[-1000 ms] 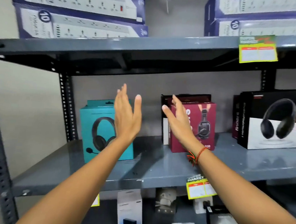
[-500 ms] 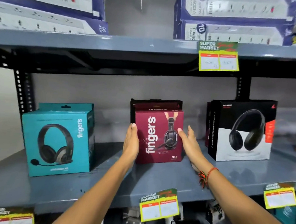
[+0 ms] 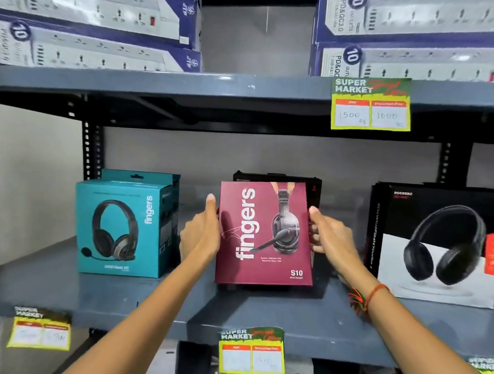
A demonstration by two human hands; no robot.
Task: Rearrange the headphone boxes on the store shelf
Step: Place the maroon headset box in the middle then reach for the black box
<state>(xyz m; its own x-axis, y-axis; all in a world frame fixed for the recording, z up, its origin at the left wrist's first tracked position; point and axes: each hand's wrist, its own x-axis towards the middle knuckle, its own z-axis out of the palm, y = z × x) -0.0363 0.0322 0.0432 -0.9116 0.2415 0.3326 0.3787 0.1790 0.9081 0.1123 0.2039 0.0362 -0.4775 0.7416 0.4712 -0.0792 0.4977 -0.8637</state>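
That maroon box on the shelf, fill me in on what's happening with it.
A person grips the maroon headphone box by its sides, left hand on its left edge and right hand on its right. It sits at the middle shelf, in front of a black box, between the teal box and the black-and-white box.

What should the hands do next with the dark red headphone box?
Probably draw the dark red cardboard headphone box a little further forward, then shift it sideways. The left hand and right hand grip its two side edges, a black box stands close behind it, and bare grey metal shelf lies open between it and the teal cardboard headphone box.
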